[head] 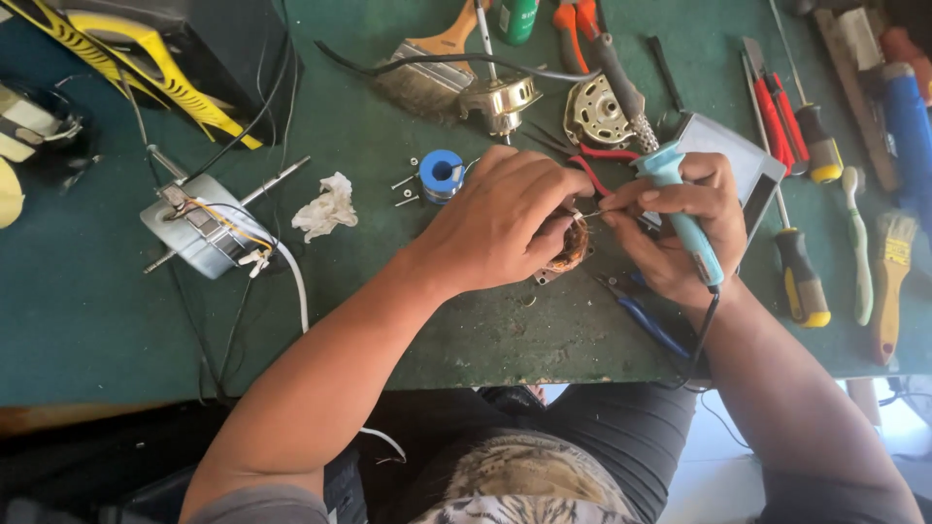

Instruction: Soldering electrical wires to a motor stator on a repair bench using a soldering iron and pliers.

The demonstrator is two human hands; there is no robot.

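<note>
Both hands met over the copper-wound stator [571,245]: left hand [500,218] closed on it, right hand [680,228] gripped the teal soldering iron [684,218], handle toward the wrist, its tip hidden.

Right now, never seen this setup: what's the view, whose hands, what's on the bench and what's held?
One picture, from a camera on the person's head, looking down at their own two bare hands over a green bench. The left hand steadies a copper-wound motor coil. The right hand holds a light-blue soldering iron, tip toward the coil. Around them: a silver motor with wires, a white rag, a blue solder spool, a brush, blue pliers, and screwdrivers on the right.
</note>
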